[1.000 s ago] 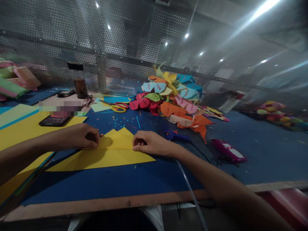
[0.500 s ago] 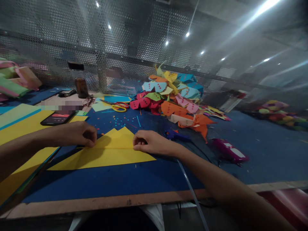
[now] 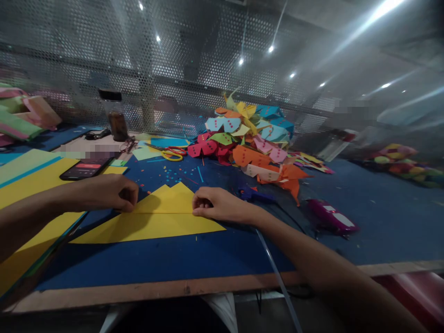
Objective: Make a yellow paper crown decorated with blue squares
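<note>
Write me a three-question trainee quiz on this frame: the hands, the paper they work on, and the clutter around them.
1. True or false: the left hand and the right hand both rest, fingers curled, on the folded sheet.
2. That sheet is: A red, B yellow, C green.
3. Fill in: the phone lies on the person's ___ side, opposite the pile of paper shapes.
Key: 1 true; 2 B; 3 left.
</note>
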A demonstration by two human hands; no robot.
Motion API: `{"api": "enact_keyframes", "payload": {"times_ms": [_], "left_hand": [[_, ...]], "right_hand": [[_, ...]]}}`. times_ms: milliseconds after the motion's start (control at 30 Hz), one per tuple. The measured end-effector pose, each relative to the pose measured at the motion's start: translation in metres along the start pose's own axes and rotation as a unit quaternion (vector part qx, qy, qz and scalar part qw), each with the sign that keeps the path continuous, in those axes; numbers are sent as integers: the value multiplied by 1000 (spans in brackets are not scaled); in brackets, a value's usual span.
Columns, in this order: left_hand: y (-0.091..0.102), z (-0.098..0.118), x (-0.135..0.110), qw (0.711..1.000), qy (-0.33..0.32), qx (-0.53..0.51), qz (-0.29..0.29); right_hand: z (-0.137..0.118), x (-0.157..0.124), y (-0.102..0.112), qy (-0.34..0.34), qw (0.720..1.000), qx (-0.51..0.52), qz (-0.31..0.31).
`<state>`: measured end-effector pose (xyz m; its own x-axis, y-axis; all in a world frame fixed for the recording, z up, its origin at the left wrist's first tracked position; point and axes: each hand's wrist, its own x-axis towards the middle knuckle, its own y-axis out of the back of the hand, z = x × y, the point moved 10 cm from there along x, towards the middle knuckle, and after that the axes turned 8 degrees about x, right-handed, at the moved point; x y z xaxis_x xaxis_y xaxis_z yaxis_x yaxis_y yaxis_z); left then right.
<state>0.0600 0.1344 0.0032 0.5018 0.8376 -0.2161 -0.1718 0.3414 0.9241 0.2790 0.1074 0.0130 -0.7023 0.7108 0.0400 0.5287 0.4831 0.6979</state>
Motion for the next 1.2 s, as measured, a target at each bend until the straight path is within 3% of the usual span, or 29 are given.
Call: {"api": "enact_keyframes", "payload": {"times_ms": [500,600,667,767,933,1200], "left_hand": [[4,1,-5,999,-42,-15,-16],[10,19,-5,996,-83,-20,38],[15,38,-7,984,-134,-24,111],[2,65,-8,966,-213,-20,146],[-19,65,0,957,-227,0,178],[-23,65,-5,953,-222,58,200]], "right_hand": [[0,1,1,7,1000,-4,4],[-1,0,0,9,1000,0,4],[-2,0,0,14,1000,-3,0],[-5,-1,0,20,1000,-23,4],[-12,-2,-1,38,996,-86,3],[-22,-4,-5,76,981,-180,5]]}}
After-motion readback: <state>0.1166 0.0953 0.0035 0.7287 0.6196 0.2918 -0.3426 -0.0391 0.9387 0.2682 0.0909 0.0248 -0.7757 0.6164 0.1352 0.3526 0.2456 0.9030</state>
